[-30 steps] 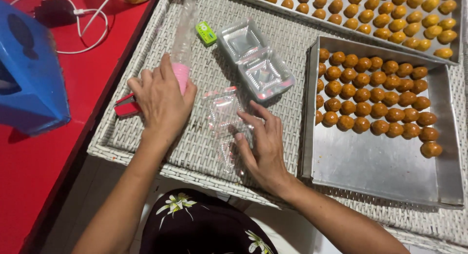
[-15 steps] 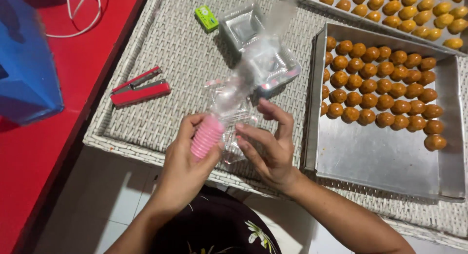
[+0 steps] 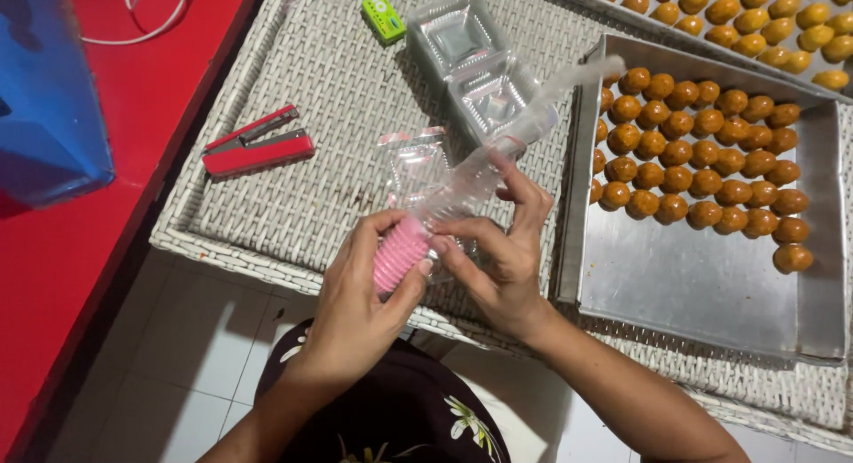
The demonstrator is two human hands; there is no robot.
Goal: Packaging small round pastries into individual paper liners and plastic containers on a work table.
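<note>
My left hand (image 3: 360, 290) grips a stack of pink pleated paper cups (image 3: 398, 253) that sits in the end of a long clear plastic sleeve (image 3: 524, 130). The sleeve stretches up to the right, over the tray's corner. My right hand (image 3: 502, 245) pinches at the top of the pink stack where the sleeve begins. Both hands hover above the near edge of a white woven tray (image 3: 302, 205). A flat clear plastic packet (image 3: 413, 165) lies on the weave just behind my hands.
A red stapler (image 3: 258, 143) lies on the weave at left. A small green box (image 3: 384, 17) and clear plastic containers (image 3: 471, 63) sit farther back. A metal baking tray (image 3: 711, 285) holds several round golden-brown pastries (image 3: 702, 165). A red surface (image 3: 98, 205) with a blue object (image 3: 44, 107) lies left.
My left hand left the stapler on the weave and brought the pink stack in its sleeve toward me. My right hand rose from the flat packet to the stack.
</note>
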